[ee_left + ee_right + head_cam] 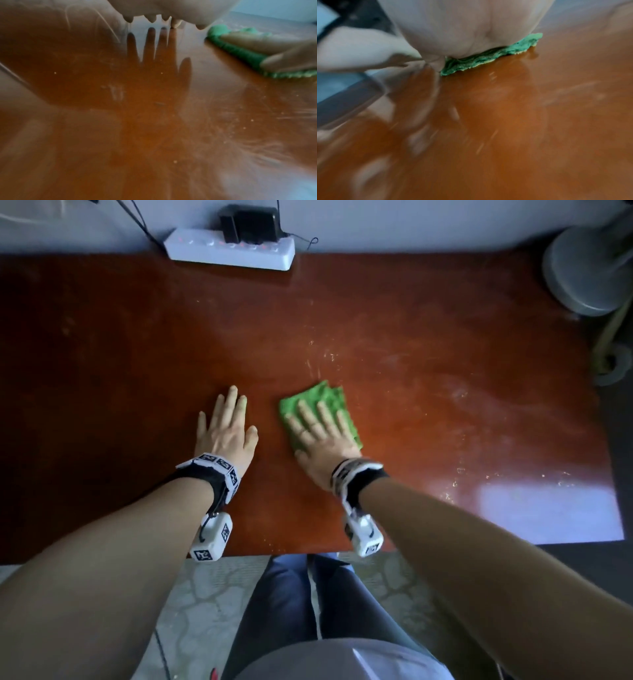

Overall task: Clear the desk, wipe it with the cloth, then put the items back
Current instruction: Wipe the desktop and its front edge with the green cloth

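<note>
A folded green cloth [330, 397] lies on the reddish-brown desk [137, 344], a little right of the middle. My right hand [317, 428] lies flat on top of it with straight, spread fingers, pressing it down. In the right wrist view the cloth [488, 56] sticks out from under my palm. My left hand [227, 422] rests flat on the bare desk just left of the cloth, fingers straight, holding nothing. From the left wrist view the cloth [240, 54] shows at the right under the other hand's fingers [257, 42].
A white power strip [229, 251] with a black adapter plugged in sits at the desk's back edge against the wall. A grey round base [582, 275] stands at the back right corner. Dusty streaks [455, 392] mark the desk's right half. My legs are below the front edge.
</note>
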Demonstrator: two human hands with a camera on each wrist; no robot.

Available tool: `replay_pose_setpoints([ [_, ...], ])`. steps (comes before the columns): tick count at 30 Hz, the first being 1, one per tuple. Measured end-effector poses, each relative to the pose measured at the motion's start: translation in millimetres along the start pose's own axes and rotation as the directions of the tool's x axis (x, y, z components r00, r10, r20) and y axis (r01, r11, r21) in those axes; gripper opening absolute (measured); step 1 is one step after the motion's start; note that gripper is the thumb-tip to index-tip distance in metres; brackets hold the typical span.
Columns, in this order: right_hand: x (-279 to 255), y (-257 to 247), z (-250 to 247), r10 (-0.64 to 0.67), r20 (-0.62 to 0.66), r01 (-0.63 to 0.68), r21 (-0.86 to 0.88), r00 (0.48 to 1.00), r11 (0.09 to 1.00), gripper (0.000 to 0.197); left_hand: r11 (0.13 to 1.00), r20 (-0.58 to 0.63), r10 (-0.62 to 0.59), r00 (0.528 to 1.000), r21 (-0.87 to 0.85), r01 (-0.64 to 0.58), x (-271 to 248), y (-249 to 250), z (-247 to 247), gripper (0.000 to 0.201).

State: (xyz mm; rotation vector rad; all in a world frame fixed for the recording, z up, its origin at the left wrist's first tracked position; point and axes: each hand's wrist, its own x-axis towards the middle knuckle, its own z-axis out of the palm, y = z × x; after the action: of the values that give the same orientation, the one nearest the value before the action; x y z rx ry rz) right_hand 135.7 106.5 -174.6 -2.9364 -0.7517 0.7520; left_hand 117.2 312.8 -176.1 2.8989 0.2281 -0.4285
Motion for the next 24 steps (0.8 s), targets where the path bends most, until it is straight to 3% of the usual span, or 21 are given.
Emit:
replay_pose_setpoints([
  [2,9,41,-11,0.208,-0.042,-0.203,0.110,0.977,0.973,0.073,1.000,0.004,0.003,1.000,0.011,-0.003,5,-3,-4,0.063],
  [4,8,82,-18,0.398,-0.012,-0.387,0.215,0.917,0.897,0.072,1.000,0.010,0.001,1.000,0.001,-0.001,15,-3,-10,0.064],
  [6,5,95,-23,0.488,0.041,-0.482,0.245,0.872,0.841,0.072,1.000,0.026,0.015,1.000,-0.002,-0.015,30,-4,-16,0.065],
  [8,11,76,-23,0.500,0.030,-0.493,0.229,0.866,0.840,0.075,0.999,0.054,0.050,0.997,-0.005,-0.050,47,-5,-22,0.066],
  [9,18,58,-24,0.461,0.008,-0.452,0.210,0.887,0.867,0.077,0.998,0.064,0.070,0.996,-0.002,-0.070,54,-6,-24,0.066],
  [13,56,-35,-31,0.124,-0.003,-0.123,0.126,0.992,0.984,0.073,0.993,0.097,0.119,0.988,0.007,-0.121,68,-9,-26,0.067],
  [16,84,-51,-39,0.069,-0.013,-0.068,0.076,0.998,0.995,0.067,0.991,0.077,0.134,0.988,0.020,-0.136,73,-14,-25,0.066],
  [19,85,-4,-40,0.227,-0.051,-0.219,0.122,0.973,0.968,0.069,0.980,0.067,0.179,0.982,0.077,-0.184,72,-21,-24,0.065],
  [21,76,42,-41,0.403,-0.071,-0.384,0.195,0.912,0.903,0.070,0.969,0.063,0.216,0.974,0.111,-0.222,76,-24,-26,0.066],
  [24,58,90,-47,0.571,0.028,-0.556,0.274,0.821,0.785,0.071,0.961,0.083,0.243,0.966,0.117,-0.252,84,-21,-28,0.068],
])
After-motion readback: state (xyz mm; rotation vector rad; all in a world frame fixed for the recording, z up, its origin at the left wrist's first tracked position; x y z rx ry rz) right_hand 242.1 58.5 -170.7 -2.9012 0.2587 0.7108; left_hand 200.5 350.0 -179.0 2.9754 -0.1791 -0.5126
